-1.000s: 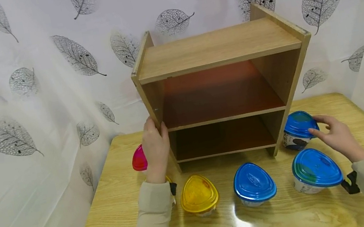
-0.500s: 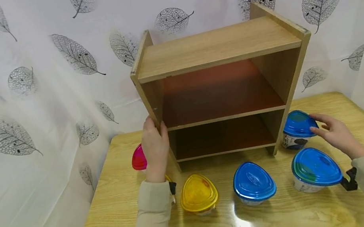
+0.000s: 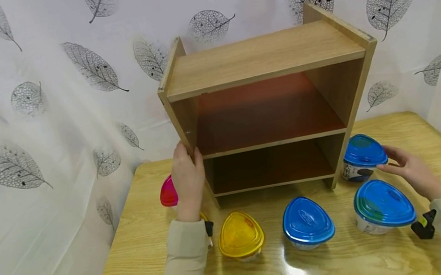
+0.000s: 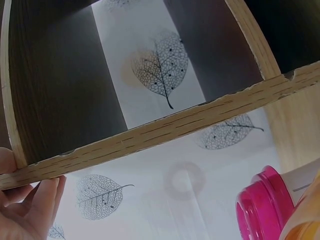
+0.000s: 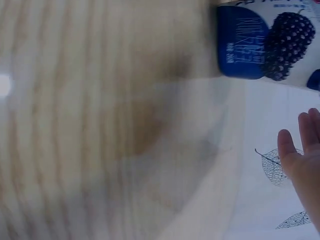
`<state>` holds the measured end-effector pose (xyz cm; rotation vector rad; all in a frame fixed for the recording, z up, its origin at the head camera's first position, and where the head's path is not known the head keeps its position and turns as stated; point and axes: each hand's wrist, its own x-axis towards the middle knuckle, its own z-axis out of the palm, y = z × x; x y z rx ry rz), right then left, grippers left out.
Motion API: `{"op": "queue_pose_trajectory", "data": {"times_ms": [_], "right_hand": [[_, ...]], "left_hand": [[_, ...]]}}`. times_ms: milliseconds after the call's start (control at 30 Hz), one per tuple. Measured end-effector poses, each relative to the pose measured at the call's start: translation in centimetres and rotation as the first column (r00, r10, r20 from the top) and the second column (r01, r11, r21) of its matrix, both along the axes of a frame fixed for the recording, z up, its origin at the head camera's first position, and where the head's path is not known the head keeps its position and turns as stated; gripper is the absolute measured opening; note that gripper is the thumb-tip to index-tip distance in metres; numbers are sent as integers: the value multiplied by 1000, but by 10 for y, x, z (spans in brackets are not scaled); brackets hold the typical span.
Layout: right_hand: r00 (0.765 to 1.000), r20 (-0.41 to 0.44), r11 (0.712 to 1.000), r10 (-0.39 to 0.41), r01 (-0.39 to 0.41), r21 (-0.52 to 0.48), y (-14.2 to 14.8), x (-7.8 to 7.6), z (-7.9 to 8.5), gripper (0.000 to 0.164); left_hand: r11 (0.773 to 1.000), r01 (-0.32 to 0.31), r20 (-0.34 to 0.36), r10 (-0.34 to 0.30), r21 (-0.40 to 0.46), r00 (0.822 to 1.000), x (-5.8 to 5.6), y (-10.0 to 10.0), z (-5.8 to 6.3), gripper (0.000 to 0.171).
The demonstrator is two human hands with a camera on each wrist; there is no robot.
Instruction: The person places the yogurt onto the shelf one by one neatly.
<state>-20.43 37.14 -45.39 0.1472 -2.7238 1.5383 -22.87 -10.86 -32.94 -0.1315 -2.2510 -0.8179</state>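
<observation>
Five lidded tubs sit on the wooden table (image 3: 137,268) around an open-backed wooden shelf unit (image 3: 262,60). Farthest left, a pink-lidded tub (image 3: 168,193) stands beside the unit's left side panel, partly hidden behind the left hand (image 3: 188,179). That hand wraps the panel's front edge, thumb on the inner face and fingers on the outer, as the left wrist view also shows. Along the table's near side stand a yellow-lidded tub (image 3: 241,235), a blue-lidded tub (image 3: 307,221) and a larger blue-lidded tub (image 3: 382,204). Behind that last one, just off the unit's lower right corner, stands the rear blue-lidded tub (image 3: 364,156). The right hand (image 3: 409,169) is just beside it, fingers straight and loosely spread, fingertips at or very near the lid's rim; I cannot tell whether they touch, and it holds nothing.

The likeliest slip: a sideways push from those open fingers could slide or tip the rear tub against the shelf's corner. The smooth lid gives little purchase, so a lift by the rim alone could pop it off. The unit looks light, and a pull from the left hand could drag it into the pink-lidded tub.

In the right wrist view the tub's label (image 5: 260,47) shows dark berries and white lettering on a blue band, too blurred to read. Embossed marks on the lids are also illegible.
</observation>
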Motion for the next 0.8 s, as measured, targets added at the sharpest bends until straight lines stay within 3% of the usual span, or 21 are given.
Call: {"op": "queue_pose_trajectory", "data": {"times_ms": [267, 533, 800], "right_hand": [[992, 111, 996, 57, -64, 65, -3, -8, -11, 80], [987, 141, 997, 72, -71, -12, -8, -17, -20, 87], [989, 127, 997, 79, -78, -8, -13, -22, -22, 84]], "left_hand": [[1000, 0, -24, 0, -7, 1000, 1, -2, 0, 21], [1000, 12, -26, -13, -1, 1000, 0, -2, 0, 20], [1000, 15, -25, -15, 0, 1000, -1, -2, -1, 22]]}}
